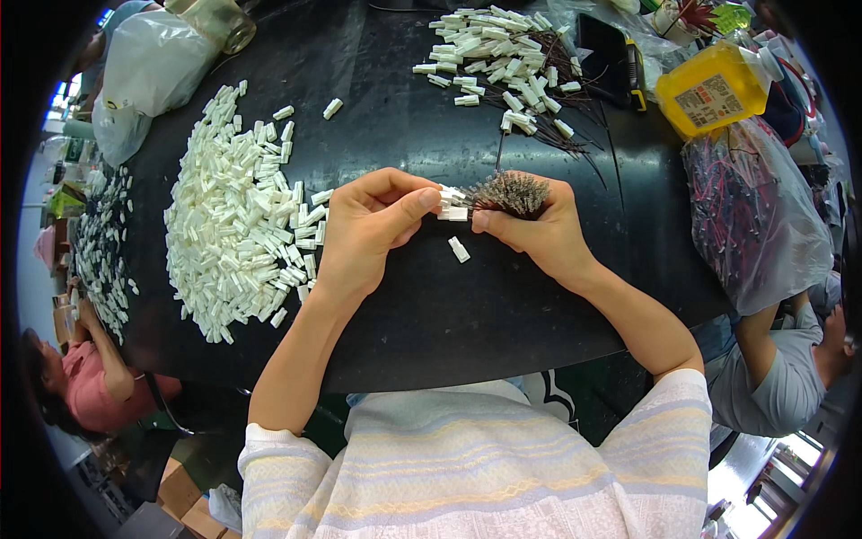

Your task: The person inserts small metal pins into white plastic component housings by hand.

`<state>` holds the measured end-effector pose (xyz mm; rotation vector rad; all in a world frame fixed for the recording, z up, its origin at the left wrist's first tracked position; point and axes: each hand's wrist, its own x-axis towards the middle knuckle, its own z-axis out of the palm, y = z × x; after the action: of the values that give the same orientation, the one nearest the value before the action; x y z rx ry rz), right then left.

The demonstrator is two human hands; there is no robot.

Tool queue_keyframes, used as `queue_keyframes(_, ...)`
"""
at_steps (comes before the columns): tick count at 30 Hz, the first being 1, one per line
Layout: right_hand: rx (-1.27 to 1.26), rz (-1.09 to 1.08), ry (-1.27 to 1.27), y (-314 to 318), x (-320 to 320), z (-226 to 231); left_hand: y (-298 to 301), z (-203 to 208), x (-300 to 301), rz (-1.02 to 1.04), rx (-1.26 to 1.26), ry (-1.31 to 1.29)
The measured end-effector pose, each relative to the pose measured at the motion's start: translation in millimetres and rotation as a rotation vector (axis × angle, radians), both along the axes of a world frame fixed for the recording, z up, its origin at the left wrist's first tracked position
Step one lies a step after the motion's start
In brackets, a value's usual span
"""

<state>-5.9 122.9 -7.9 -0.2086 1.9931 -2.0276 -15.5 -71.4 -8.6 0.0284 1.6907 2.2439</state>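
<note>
My right hand [539,225] is closed around a thick bundle of thin dark wires [510,193], whose metal-tipped ends fan out toward my left hand. With thumb and forefinger together, my left hand [382,216] pinches a small white plastic connector housing [445,194] against the wire tips. Another white housing [453,215] shows just below, close to my right thumb. Which wires enter the housings is too small to tell. One loose housing [459,250] lies on the black table below my hands. Left of my left hand spreads a large heap of white housings [233,216].
Beyond my hands lie dark wires with white housings on them [503,54]. A dark phone-like slab [602,58], a yellow utility knife [637,76], a yellow bottle [714,90] and a bag of red wires [754,216] stand right. People sit at both sides.
</note>
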Motion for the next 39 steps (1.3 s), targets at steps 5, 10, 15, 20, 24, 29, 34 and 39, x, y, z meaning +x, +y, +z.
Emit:
queue_keyframes(5,-0.005,0.007,0.007,0,0,-1,-1,1,2,-0.045,-0.047,0.003)
queue_keyframes(10,-0.011,-0.006,-0.018,1,-1,-1,7,5,7,-0.032,-0.16,0.062)
queue_keyframes(15,-0.008,-0.003,-0.061,2,-1,-2,9,1,8,-0.024,-0.122,0.04)
queue_keyframes(20,-0.026,0.015,0.051,1,0,-11,12,-3,10,-0.023,-0.163,0.092)
queue_keyframes(24,-0.019,-0.034,0.024,-2,0,-5,13,2,9,0.094,-0.162,0.121)
queue_keyframes(29,-0.179,-0.156,-0.085,-2,-3,-9,6,5,16,-0.245,-0.748,0.909)
queue_keyframes(34,-0.195,-0.119,-0.11,0,-3,-4,3,2,13,-0.239,-0.823,0.937)
queue_keyframes(39,-0.057,-0.056,-0.018,-5,-2,2,-2,11,12,-0.018,-0.48,0.318)
